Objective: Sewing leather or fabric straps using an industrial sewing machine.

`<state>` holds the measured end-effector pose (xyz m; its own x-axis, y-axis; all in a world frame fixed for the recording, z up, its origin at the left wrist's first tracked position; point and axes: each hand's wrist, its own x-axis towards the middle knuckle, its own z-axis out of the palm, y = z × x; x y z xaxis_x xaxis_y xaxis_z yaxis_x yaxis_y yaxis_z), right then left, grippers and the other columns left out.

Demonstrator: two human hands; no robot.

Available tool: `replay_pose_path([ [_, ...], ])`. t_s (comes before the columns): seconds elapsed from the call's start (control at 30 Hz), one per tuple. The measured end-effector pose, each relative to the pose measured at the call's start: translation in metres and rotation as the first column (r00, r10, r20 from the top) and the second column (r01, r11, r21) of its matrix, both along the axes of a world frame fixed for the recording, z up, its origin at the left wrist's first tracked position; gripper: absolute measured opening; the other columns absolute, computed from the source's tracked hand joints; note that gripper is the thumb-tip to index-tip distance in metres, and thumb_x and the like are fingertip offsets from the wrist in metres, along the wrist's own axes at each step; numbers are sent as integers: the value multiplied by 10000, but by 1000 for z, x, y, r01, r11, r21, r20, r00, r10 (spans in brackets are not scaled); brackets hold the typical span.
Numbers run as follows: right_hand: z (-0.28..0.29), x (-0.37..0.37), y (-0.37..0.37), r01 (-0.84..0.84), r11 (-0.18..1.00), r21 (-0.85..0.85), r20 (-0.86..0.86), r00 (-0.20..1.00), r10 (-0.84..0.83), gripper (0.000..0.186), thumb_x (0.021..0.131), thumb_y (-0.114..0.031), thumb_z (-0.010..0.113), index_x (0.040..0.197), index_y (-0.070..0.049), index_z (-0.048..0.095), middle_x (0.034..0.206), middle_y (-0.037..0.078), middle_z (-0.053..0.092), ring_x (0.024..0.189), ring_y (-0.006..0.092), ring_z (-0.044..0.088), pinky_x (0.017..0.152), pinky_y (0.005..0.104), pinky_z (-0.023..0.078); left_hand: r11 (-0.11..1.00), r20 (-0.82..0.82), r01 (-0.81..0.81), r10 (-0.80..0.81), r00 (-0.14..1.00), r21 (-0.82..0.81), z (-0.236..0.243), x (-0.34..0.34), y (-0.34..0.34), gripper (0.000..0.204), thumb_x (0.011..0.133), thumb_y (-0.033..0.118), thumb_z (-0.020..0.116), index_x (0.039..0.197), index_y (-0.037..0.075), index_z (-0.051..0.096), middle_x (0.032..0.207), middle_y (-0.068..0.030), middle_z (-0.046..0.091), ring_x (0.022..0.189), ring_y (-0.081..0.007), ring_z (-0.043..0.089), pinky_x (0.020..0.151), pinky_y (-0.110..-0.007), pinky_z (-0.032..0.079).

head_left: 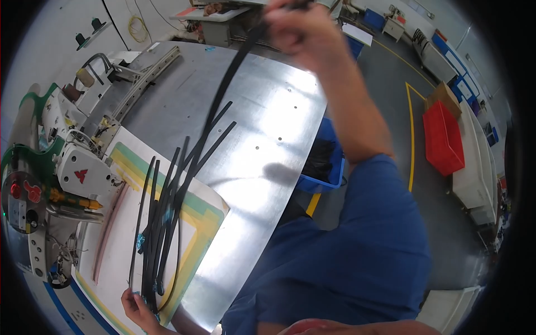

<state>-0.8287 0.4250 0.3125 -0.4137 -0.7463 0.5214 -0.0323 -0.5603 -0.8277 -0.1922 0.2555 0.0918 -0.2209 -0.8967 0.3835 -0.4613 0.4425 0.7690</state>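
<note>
My right hand (298,33), smeared by motion, is raised high beyond the metal table's far edge. Its fingers are closed around the upper end of a long black strip (229,78), which stretches down toward the pile. Several more black strips (159,218) lie in a loose bundle on the white board with taped edges (114,257), bits of blue tape or wrapping (139,243) among them. Low at the left, my left hand (138,312) is closed at the near end of the bundle, fingertips pinching a thin black strip.
A sewing machine (84,167) with a green and white body stands to the left of the board. The shiny metal table (251,123) reaches away from me. Beside it on the floor sits a blue bin (329,178) with dark material inside. Farther right is a red crate (443,137).
</note>
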Motion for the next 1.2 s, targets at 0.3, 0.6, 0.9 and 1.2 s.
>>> replay_pose_path([
  [0.3, 80, -12, 132, 659, 625, -419, -29, 678, -735, 154, 1023, -153, 684, 1058, -5, 704, 690, -18, 579, 497, 60, 471, 439, 204, 341, 984, 452, -142, 175, 875, -105, -29, 45, -36, 267, 1049, 159, 648, 1225, -42, 653, 1026, -143, 645, 918, -255, 638, 748, -386, 528],
  [0.6, -17, -179, 230, 991, 64, -121, -603, -22, -797, 338, 926, -310, 783, 1101, -25, 734, 784, 46, 698, 691, 186, 661, 656, 338, 530, 970, 466, -168, 232, 854, -176, -36, 68, -50, 299, 1061, 229, 659, 1205, -33, 674, 1058, -159, 671, 945, -265, 660, 783, -389, 547],
  [0.9, -169, -254, 293, 929, -186, 320, -682, 89, -726, 341, 914, -446, 741, 1047, -144, 827, 923, 32, 790, 892, 218, 738, 831, 383, 544, 964, 465, -201, 261, 846, -176, -34, 67, -48, 323, 1072, 253, 646, 1164, -52, 698, 1067, -171, 692, 973, -278, 672, 877, -393, 556],
  [1.2, -170, -224, 287, 822, -498, 276, -844, -40, -535, 321, 878, -369, 721, 1061, -123, 817, 995, 113, 792, 969, 300, 755, 877, 406, 559, 964, 473, -188, 256, 843, -186, -21, 55, -44, 328, 1079, 246, 635, 1153, -69, 690, 1065, -174, 699, 957, -278, 673, 882, -381, 555],
])
